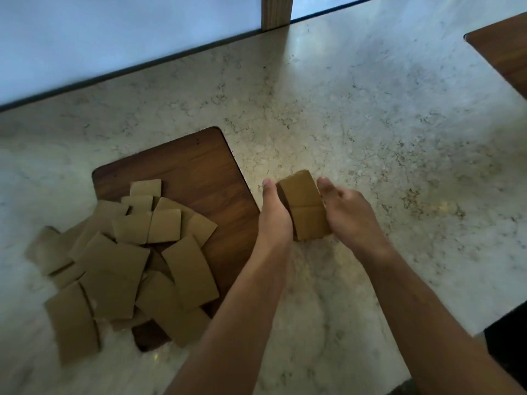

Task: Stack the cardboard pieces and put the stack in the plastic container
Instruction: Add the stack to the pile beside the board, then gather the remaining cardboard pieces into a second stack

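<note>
A: What am I seeing at the bottom of the frame?

B: I'm watching two bare forearms reaching up from the lower centre. Lower left, a loose pile of cardboard pieces [125, 269] is lying scattered, overlapping each other, partly on a dark wooden board [196, 169] and partly spilling onto the marble counter [370, 132].

A: And the hands?

B: Centre frame, the left hand [275, 216] and the right hand [346, 212] are pressing in from either side, squeezing a stack of cardboard pieces [303, 208] between them. The stack is resting on the counter, just right of the board's edge, well apart from the pile.

A: Further up?

B: I'm picking out a pale wall panel along the counter's far edge, a wooden post [276, 11] at top centre, and another brown wooden surface [504, 55] at upper right. I'm not spotting the plastic container.
</note>
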Action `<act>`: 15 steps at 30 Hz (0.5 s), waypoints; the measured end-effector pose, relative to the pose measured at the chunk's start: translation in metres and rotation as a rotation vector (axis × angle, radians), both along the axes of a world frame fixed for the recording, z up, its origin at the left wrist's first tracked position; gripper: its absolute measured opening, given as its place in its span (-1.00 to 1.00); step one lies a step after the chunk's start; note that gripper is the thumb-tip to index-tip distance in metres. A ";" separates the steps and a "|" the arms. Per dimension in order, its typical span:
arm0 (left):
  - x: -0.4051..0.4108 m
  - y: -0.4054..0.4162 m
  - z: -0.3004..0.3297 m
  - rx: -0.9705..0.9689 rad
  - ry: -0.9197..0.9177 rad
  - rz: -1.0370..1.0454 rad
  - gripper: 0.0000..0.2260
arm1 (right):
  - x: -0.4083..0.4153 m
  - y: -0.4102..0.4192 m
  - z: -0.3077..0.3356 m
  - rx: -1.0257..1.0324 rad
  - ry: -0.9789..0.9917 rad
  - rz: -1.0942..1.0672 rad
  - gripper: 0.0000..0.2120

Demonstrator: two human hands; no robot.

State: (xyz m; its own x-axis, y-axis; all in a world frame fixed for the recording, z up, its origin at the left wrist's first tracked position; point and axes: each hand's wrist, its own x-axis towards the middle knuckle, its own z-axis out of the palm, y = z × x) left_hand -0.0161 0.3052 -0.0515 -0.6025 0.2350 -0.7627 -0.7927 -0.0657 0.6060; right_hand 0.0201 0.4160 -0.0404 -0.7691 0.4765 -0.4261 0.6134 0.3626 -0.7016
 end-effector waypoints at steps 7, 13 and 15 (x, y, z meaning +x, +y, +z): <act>0.010 -0.033 0.018 -0.085 -0.038 0.083 -0.30 | 0.006 -0.011 0.001 0.132 -0.075 0.021 -0.52; 0.012 -0.077 0.036 -0.053 -0.047 0.055 -0.46 | 0.016 -0.030 0.023 0.328 -0.042 0.109 -0.50; 0.013 -0.094 0.036 -0.072 -0.020 0.012 -0.57 | 0.017 -0.041 0.027 0.431 0.036 0.159 -0.53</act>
State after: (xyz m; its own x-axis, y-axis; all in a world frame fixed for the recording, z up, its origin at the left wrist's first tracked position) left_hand -0.0026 0.2112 -0.0152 -0.5896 0.1716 -0.7892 -0.8040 -0.0320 0.5938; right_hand 0.0371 0.3755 -0.0131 -0.8577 0.4790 -0.1869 0.5045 0.7140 -0.4855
